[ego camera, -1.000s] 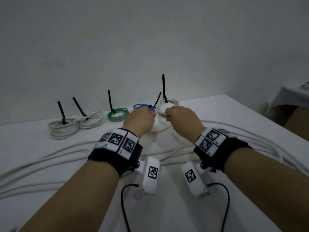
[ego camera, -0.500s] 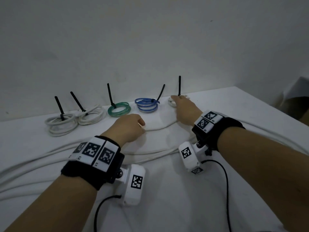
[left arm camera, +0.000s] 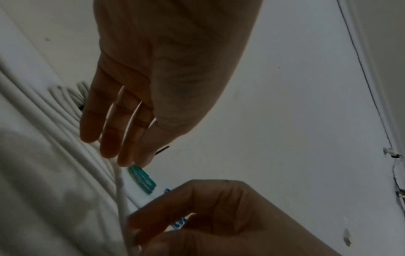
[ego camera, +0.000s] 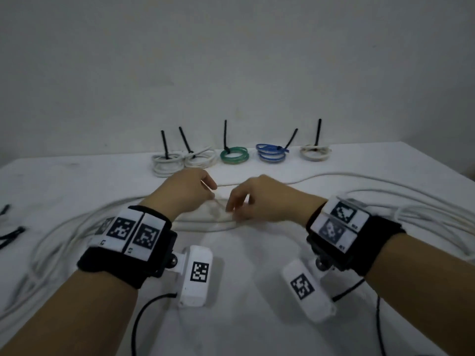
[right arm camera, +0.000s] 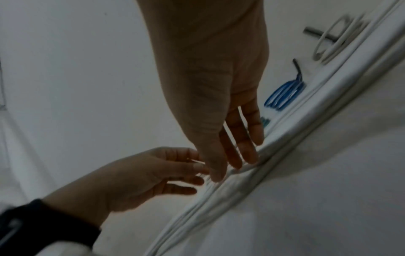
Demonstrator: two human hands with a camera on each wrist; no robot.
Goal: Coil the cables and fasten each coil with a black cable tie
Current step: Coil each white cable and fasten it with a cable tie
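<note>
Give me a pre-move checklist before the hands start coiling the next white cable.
1. Finished coils parked out of the way: ok. Five tied coils, from the leftmost white coil to the rightmost white coil, stand in a row by the wall.
2. Cable end in the left hand: ok. Its fingertips pinch a thin white cable.
3. Right hand grip on the cable: cannot tell. Its fingers reach down to the strands, blurred.
4. Loose white cables untangled: cannot tell. Many strands overlap.
5. Spare black cable ties within reach: ok. They lie at the table's left edge.
</note>
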